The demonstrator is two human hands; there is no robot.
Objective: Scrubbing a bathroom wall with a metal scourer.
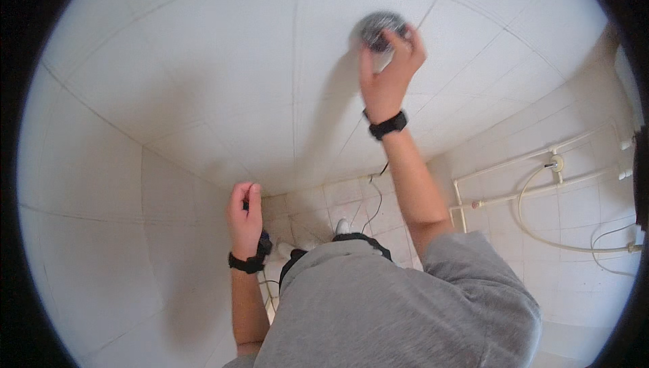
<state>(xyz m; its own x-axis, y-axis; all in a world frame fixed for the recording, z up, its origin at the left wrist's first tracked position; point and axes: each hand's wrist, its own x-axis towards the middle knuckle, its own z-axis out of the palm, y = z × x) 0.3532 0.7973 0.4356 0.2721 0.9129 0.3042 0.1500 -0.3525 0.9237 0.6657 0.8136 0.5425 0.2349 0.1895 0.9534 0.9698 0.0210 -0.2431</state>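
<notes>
My right hand (393, 76) is stretched upward and grips a round, shiny grey scouring pad (383, 31), which looks like steel wool and is a little blurred. The pad is against the white tiled wall (243, 53). A black band circles that wrist. Lower down, beside the left wall, my left hand (246, 216) is raised with its fingers curled in. Something small and dark shows between its thumb and fingers; I cannot tell what it is. The left wrist bears a black strap with a dark device.
Pale pipes (507, 195) with a valve and a flexible hose (522, 216) run along the right wall. Below is a tiled floor (345, 195) with a thin dark cable (380, 200) by the wall's foot. My light shoes stand on the floor.
</notes>
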